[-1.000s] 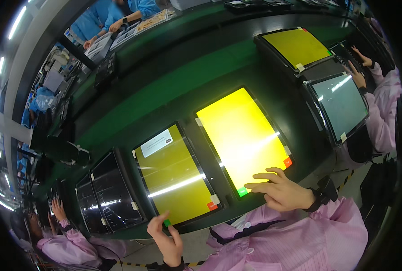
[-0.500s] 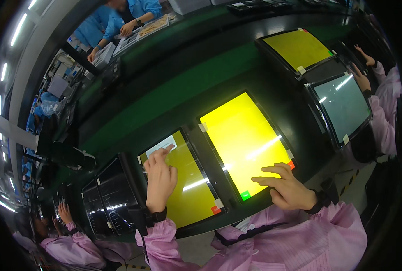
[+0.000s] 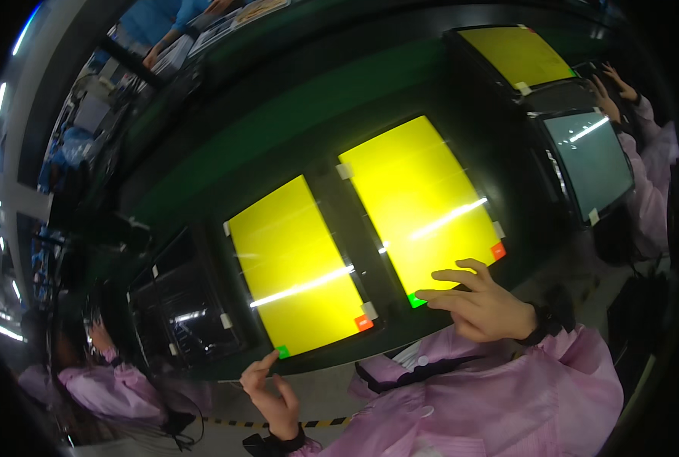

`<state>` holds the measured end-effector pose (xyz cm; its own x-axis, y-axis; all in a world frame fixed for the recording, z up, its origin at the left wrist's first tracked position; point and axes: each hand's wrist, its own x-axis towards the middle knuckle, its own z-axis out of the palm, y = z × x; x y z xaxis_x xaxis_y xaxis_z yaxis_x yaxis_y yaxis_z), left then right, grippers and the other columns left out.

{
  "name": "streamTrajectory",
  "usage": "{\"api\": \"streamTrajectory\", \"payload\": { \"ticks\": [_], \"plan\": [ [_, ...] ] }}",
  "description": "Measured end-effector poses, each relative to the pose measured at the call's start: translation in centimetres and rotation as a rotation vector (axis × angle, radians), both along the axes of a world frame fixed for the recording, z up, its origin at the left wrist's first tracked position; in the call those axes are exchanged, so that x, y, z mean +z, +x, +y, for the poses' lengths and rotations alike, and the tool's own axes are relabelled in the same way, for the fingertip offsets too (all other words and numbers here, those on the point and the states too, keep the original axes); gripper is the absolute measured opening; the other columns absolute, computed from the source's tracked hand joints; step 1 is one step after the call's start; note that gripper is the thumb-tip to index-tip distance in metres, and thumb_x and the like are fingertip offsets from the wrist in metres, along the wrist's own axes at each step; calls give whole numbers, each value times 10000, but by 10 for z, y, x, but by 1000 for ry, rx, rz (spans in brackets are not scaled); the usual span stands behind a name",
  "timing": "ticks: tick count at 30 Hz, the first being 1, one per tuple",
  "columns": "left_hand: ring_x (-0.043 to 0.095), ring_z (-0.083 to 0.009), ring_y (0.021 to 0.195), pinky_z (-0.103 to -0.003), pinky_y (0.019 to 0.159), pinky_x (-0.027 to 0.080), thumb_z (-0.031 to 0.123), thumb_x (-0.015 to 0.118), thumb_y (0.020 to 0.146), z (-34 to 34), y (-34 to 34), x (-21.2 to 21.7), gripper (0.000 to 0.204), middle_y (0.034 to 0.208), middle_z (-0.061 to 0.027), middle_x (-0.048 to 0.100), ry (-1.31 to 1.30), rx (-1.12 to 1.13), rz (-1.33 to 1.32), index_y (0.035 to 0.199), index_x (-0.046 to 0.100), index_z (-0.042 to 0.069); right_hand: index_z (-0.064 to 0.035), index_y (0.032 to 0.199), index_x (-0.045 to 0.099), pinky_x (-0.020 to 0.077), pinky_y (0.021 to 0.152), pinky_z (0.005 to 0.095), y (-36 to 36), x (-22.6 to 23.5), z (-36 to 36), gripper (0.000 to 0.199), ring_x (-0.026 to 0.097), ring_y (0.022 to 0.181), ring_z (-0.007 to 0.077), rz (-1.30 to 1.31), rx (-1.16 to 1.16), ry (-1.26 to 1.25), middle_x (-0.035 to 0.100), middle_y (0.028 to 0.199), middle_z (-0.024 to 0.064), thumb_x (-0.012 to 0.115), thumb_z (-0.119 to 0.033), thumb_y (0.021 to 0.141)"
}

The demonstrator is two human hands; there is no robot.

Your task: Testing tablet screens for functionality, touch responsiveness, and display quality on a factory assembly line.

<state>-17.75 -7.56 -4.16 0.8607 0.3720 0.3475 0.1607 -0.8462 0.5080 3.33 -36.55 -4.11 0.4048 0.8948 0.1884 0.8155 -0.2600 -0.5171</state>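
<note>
Two tablets with bright yellow screens lie side by side on the dark bench. On the left tablet (image 3: 290, 259), a green square (image 3: 281, 351) marks the near left corner and an orange-red one (image 3: 364, 324) the near right. My left hand (image 3: 271, 392) holds nothing; its extended index fingertip is at that green corner, contact hard to tell. Over the near edge of the right tablet (image 3: 412, 186) is my right hand (image 3: 484, 301), empty with fingers apart. Its index fingertip lies by the green square (image 3: 416, 300) there. Pale tape tabs stick to the tablets' sides.
Dark-screened tablets (image 3: 191, 305) lie to the left, beside a co-worker in a pink sleeve (image 3: 115, 396). At right, another co-worker's hands (image 3: 606, 99) are near a yellow-screened tablet (image 3: 515, 57) and a grey-screened one (image 3: 591, 164). A person in blue works across the bench.
My left hand has come back from the left tablet's far end to its near left corner. That screen brightened and its white pop-up box vanished. My right index finger has reached the green corner.
</note>
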Motion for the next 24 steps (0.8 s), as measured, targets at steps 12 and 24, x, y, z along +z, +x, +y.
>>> {"api": "streamTrajectory", "payload": {
  "ticks": [12, 24],
  "plan": [
    [486, -278, 1059, -403, 977, 317, -25, 446, 770, 6, 17, 9, 399, 1105, -197, 584, 133, 61, -72, 1165, 387, -22, -68, 1174, 535, 298, 1011, 469, 45, 24, 4, 467, 451, 1169, 281, -12, -300, 181, 558, 1156, 101, 511, -9, 712],
    [434, -298, 1058, -384, 959, 268, -73, 470, 713, 61, 126, 12, 493, 1216, -130, 561, 73, 44, 57, 1186, 347, -14, -49, 1169, 513, 298, 1020, 446, 112, 16, 47, 380, 359, 1223, 353, 8, -374, 141, 482, 1217, 170, 495, -46, 789]
  ]
}}
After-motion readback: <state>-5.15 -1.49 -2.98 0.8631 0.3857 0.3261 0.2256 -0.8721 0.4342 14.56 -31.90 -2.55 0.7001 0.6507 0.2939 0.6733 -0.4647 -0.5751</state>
